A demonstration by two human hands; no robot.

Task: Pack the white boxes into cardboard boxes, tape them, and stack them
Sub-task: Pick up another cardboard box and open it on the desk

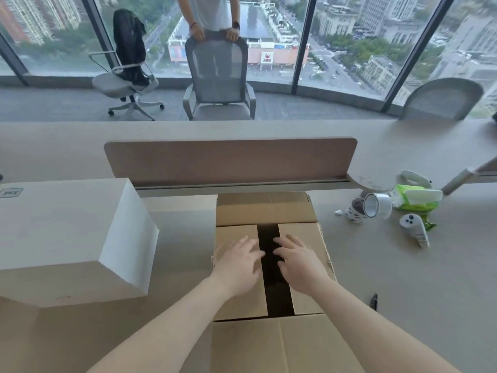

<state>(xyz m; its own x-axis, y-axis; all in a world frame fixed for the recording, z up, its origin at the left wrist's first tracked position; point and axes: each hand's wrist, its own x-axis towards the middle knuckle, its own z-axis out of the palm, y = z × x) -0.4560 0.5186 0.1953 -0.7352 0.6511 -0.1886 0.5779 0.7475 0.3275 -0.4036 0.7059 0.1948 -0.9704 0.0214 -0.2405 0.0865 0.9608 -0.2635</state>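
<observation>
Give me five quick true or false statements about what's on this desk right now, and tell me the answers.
1. The left hand and right hand both lie flat on the cardboard box. True.
2. The two flaps under the hands meet with no gap. False: a dark gap shows between them.
3. The white box sits left of the cardboard box. True.
4. The right hand holds the tape roll. False: the roll lies on the table, off to the right, with no hand on it.
5. The cardboard box is taped shut. False: its near and far flaps are still folded out.
</observation>
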